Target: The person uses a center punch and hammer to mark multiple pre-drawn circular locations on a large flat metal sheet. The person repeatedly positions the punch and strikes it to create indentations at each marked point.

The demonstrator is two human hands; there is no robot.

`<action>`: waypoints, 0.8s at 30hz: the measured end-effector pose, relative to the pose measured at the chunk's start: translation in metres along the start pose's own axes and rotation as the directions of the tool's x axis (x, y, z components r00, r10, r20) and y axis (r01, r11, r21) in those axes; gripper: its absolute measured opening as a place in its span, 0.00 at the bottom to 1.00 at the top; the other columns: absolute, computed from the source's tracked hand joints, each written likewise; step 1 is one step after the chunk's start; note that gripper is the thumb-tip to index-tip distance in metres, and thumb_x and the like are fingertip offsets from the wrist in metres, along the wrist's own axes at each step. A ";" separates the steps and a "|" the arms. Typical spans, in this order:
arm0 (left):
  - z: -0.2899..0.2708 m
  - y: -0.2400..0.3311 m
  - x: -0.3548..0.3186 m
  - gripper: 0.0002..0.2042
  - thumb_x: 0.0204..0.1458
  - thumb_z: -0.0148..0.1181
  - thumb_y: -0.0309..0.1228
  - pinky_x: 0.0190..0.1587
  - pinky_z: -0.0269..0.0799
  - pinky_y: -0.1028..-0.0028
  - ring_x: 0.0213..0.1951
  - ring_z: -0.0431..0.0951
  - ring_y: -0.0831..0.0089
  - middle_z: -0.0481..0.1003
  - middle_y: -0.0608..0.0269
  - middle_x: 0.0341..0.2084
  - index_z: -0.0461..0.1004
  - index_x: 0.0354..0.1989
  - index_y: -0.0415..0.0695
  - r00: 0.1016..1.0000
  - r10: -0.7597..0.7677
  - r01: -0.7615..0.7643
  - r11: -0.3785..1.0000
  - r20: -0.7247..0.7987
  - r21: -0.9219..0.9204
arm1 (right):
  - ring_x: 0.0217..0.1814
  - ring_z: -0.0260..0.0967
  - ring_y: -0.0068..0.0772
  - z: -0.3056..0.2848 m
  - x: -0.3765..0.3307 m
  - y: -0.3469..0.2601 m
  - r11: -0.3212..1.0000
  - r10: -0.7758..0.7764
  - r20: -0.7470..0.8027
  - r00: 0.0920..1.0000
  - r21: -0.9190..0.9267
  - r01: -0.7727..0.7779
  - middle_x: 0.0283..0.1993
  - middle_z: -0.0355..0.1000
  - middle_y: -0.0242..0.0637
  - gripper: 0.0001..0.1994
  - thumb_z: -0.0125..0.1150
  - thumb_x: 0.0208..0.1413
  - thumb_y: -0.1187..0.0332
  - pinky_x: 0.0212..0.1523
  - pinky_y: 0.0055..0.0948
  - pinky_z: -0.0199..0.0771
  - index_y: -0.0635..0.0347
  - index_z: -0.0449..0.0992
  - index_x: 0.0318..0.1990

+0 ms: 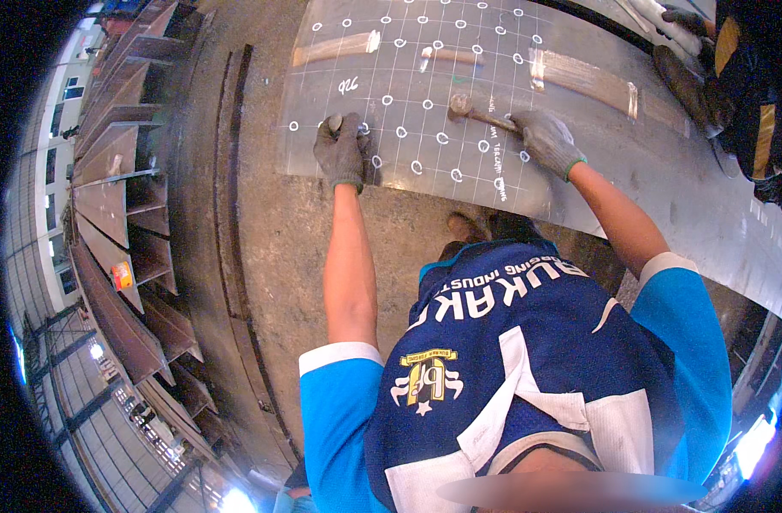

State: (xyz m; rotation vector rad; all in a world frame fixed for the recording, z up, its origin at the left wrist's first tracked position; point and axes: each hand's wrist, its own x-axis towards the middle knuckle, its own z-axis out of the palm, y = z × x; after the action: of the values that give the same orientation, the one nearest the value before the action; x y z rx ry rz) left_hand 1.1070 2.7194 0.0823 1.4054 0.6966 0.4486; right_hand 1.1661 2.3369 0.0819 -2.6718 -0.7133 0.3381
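Observation:
A grey steel plate (596, 171) spreads in front of me, marked with a white line grid, small circles and handwriting. Near its left front edge, my left hand (341, 154), in a grey glove, is closed around a short metal punch (335, 122), whose round end shows above the fingers. The punch's lower tip is hidden by the hand. Farther right, my gloved right hand (545, 141) grips the handle of a hammer (462, 106). The hammer's head points left, over the marked grid and apart from the punch.
Brownish strips (335, 49) cross the plate's far part. Another person's boots (686, 81) and gloved hand (686, 19) are at the upper right. Steel beams (117, 171) are stacked on the left, and a long narrow rail (229, 197) runs along the floor between them and the plate.

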 end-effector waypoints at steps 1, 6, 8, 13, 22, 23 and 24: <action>0.000 0.000 0.000 0.11 0.54 0.74 0.28 0.23 0.73 0.73 0.22 0.77 0.77 0.79 0.65 0.28 0.77 0.40 0.43 1.000 -0.003 0.003 1.000 -0.010 0.006 | 0.56 0.75 0.61 -0.001 0.000 -0.001 1.000 0.004 -0.001 1.000 0.000 -0.004 0.49 0.79 0.54 0.15 0.52 0.60 0.67 0.55 0.55 0.72 0.57 0.80 0.51; 0.000 -0.005 0.000 0.11 0.54 0.74 0.27 0.23 0.73 0.74 0.22 0.77 0.76 0.79 0.64 0.28 0.77 0.40 0.42 1.000 0.020 -0.020 1.000 -0.015 -0.003 | 0.53 0.76 0.62 -0.002 0.000 -0.001 1.000 0.005 -0.007 1.000 0.006 -0.005 0.47 0.79 0.55 0.14 0.53 0.59 0.68 0.53 0.55 0.73 0.58 0.80 0.49; 0.000 -0.006 0.001 0.11 0.54 0.74 0.27 0.24 0.73 0.74 0.22 0.77 0.77 0.79 0.64 0.28 0.77 0.40 0.42 1.000 0.026 -0.026 1.000 -0.016 -0.008 | 0.52 0.76 0.63 -0.002 0.001 -0.002 1.000 0.000 -0.012 1.000 -0.004 0.000 0.46 0.79 0.55 0.14 0.53 0.59 0.69 0.52 0.55 0.73 0.59 0.80 0.49; 0.000 -0.005 0.001 0.11 0.54 0.74 0.27 0.24 0.73 0.74 0.23 0.77 0.77 0.79 0.65 0.27 0.77 0.40 0.42 0.999 0.032 -0.031 0.999 -0.028 0.012 | 0.51 0.76 0.63 0.001 0.002 0.001 1.000 0.021 0.000 1.000 0.004 -0.021 0.45 0.79 0.56 0.13 0.54 0.58 0.70 0.52 0.56 0.73 0.59 0.80 0.48; -0.003 -0.002 -0.010 0.12 0.54 0.73 0.31 0.30 0.78 0.71 0.27 0.80 0.75 0.81 0.64 0.29 0.79 0.43 0.42 1.000 0.016 -0.015 0.994 -0.007 0.109 | 0.53 0.77 0.57 -0.006 0.009 -0.018 0.980 -0.191 0.078 0.978 -0.042 0.195 0.50 0.78 0.54 0.12 0.56 0.65 0.65 0.53 0.54 0.75 0.60 0.79 0.50; -0.003 -0.004 -0.008 0.13 0.53 0.73 0.32 0.34 0.78 0.70 0.29 0.80 0.74 0.81 0.63 0.31 0.79 0.44 0.41 0.993 0.113 -0.100 0.955 -0.029 0.277 | 0.53 0.77 0.56 -0.014 0.016 -0.036 0.988 -0.137 0.153 0.979 -0.044 0.146 0.50 0.78 0.54 0.12 0.56 0.65 0.65 0.54 0.54 0.75 0.60 0.79 0.50; -0.005 -0.005 -0.007 0.15 0.53 0.73 0.33 0.38 0.79 0.69 0.32 0.81 0.73 0.82 0.62 0.32 0.79 0.45 0.41 0.980 0.196 -0.169 0.885 -0.017 0.435 | 0.52 0.78 0.57 -0.027 0.025 -0.052 0.986 -0.167 0.175 0.970 0.042 0.162 0.49 0.78 0.53 0.13 0.58 0.65 0.64 0.53 0.53 0.76 0.61 0.78 0.51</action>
State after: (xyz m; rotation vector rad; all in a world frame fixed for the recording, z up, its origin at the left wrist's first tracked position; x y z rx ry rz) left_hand 1.0982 2.7174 0.0781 1.8962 0.7448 0.5059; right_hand 1.1732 2.3850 0.1238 -2.5571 -0.9694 0.5425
